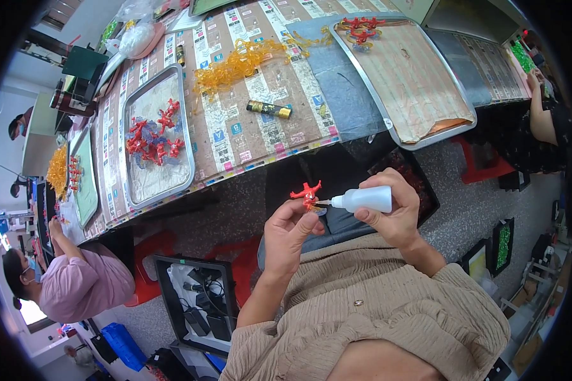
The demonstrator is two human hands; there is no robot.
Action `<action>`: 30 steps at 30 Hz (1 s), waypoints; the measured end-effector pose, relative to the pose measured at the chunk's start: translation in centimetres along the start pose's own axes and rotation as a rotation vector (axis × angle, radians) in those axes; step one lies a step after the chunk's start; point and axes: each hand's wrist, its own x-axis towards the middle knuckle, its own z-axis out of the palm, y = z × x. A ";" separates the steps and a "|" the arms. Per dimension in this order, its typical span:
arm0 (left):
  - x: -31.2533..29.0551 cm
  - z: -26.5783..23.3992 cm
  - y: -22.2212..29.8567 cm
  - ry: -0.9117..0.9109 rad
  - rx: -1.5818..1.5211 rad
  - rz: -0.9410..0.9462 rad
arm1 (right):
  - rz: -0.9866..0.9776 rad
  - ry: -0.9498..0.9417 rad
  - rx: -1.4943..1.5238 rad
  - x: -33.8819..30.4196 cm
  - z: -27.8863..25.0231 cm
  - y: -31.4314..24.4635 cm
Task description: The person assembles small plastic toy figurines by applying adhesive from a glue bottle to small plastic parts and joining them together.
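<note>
- The left hand (pixel 290 233) pinches a small red plastic piece (pixel 306 192) between its fingertips, held in the air above the lap, well short of the counter (pixel 235 136). The right hand (pixel 394 213) is closed around a white squeeze bottle (pixel 365 199), whose thin nozzle points toward nine o'clock and meets the red piece, or nearly so.
- Risk, as I judge it: too hard a squeeze could flood the piece and run onto the left fingertips, since they sit just beside the nozzle tip.
- The piece is held only by a light pinch at its lower part; a push from the nozzle could twist it out, and it would drop to the floor or the lap.
- Both hands are unsupported, so a small tremor could put the drop in the wrong spot.
- At about ten o'clock from the hands, a metal tray (pixel 183 127) on the counter holds a heap of red pieces (pixel 152 136); crowded as they are, fresh ones laid there might stick together.
- Past twelve o'clock lies a dark tube with gold ends (pixel 269 109), which looks free to roll.
- Farther, amber plastic pieces (pixel 235 63) sprawl loose, and a larger tray (pixel 438 136) at one o'clock overhangs the counter edge, so a knock could tip it.
</note>
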 end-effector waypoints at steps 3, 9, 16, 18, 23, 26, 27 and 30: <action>0.0 -0.1 0.0 -0.002 0.021 0.002 | -0.007 -0.001 -0.017 0.0 0.0 0.1; 0.1 -0.2 -0.1 0.037 0.114 0.061 | -0.090 -0.017 -0.094 0.2 -0.3 -0.3; 0.5 -0.3 0.3 0.127 0.641 0.376 | -0.117 0.030 -0.083 0.2 -0.1 -0.4; 0.3 0.2 1.1 0.184 0.963 0.448 | -0.123 0.034 -0.095 0.1 -0.1 -0.3; 0.3 0.5 1.2 0.224 1.172 0.560 | -0.157 0.018 -0.143 0.0 0.3 -0.1; 0.3 0.3 1.0 0.229 1.237 0.602 | -0.180 0.017 -0.171 0.0 0.6 -0.2; 0.4 0.1 0.9 0.227 1.263 0.617 | -0.180 0.015 -0.171 0.0 0.5 -0.2; 0.3 0.2 0.8 0.226 1.276 0.621 | -0.166 -0.022 -0.209 0.0 0.5 -0.4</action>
